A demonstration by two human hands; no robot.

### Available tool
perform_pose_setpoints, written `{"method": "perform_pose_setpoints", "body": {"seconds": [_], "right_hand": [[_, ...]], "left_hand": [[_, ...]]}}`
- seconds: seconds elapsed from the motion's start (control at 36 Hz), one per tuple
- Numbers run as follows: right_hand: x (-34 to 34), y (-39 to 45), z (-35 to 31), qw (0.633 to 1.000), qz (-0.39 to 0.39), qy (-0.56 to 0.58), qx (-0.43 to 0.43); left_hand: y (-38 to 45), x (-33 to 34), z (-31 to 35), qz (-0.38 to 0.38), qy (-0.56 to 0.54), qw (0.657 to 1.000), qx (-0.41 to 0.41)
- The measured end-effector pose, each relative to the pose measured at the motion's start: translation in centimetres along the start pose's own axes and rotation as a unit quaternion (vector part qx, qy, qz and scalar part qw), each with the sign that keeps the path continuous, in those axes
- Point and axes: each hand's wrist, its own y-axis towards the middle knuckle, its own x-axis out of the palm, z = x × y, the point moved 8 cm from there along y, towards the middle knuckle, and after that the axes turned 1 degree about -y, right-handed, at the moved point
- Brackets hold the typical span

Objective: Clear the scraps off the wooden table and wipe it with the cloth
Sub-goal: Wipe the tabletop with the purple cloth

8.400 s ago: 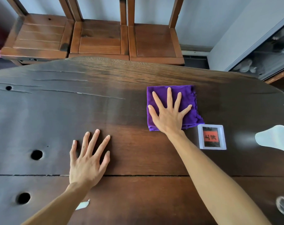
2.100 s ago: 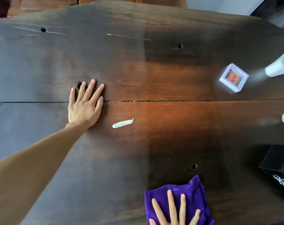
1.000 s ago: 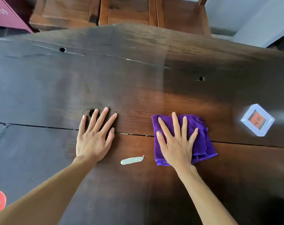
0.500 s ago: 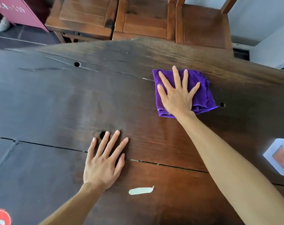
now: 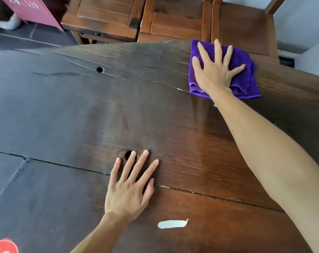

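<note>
A folded purple cloth (image 5: pixel 246 77) lies at the far edge of the dark wooden table (image 5: pixel 82 110). My right hand (image 5: pixel 214 70) presses flat on it with fingers spread. My left hand (image 5: pixel 129 189) rests flat on the table near me, fingers straight, its fingertips beside a round hole (image 5: pixel 128 154) in the wood. A small pale scrap (image 5: pixel 172 224) lies on the table just right of my left wrist, apart from both hands.
Three wooden chairs (image 5: pixel 107 13) stand pushed against the table's far side. A red and white round object (image 5: pixel 3 246) shows at the bottom left corner. Another hole (image 5: pixel 99 69) sits in the far left of the tabletop. A long crack crosses the wood.
My right hand has slid the cloth farther away, up to the table's far edge. My left hand has stayed flat in the same spot. The white framed item has left the view.
</note>
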Motion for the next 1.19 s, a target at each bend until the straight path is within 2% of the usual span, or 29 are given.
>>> {"method": "perform_pose_setpoints", "body": {"seconds": [0.14,0.64,0.83,1.0,1.11,1.19], "right_hand": [[0.3,-1.7,-0.3,1.000,0.004,-0.002,0.001],[3.1,-19.0,-2.8,1.000,-0.003,0.000,-0.013],[4.2,-26.0,-3.5,1.000,-0.018,0.000,-0.015],[5.2,-32.4,-4.2,0.999,-0.031,-0.007,-0.020],[5.8,-35.8,-4.5,0.999,-0.051,0.001,-0.013],[6.4,-38.0,-4.8,0.997,-0.072,0.010,-0.008]], "left_hand": [[0.1,-0.1,0.1,0.002,0.000,1.000,0.001],[-0.1,-0.7,0.1,0.026,-0.025,0.999,0.005],[-0.6,-2.4,-0.6,0.065,-0.153,0.986,-0.027],[-1.1,-3.4,-2.4,0.055,-0.258,0.962,-0.067],[-4.1,-2.9,-6.4,0.036,-0.186,0.974,-0.122],[-7.6,-2.6,-9.6,0.020,-0.118,0.986,-0.118]]}}
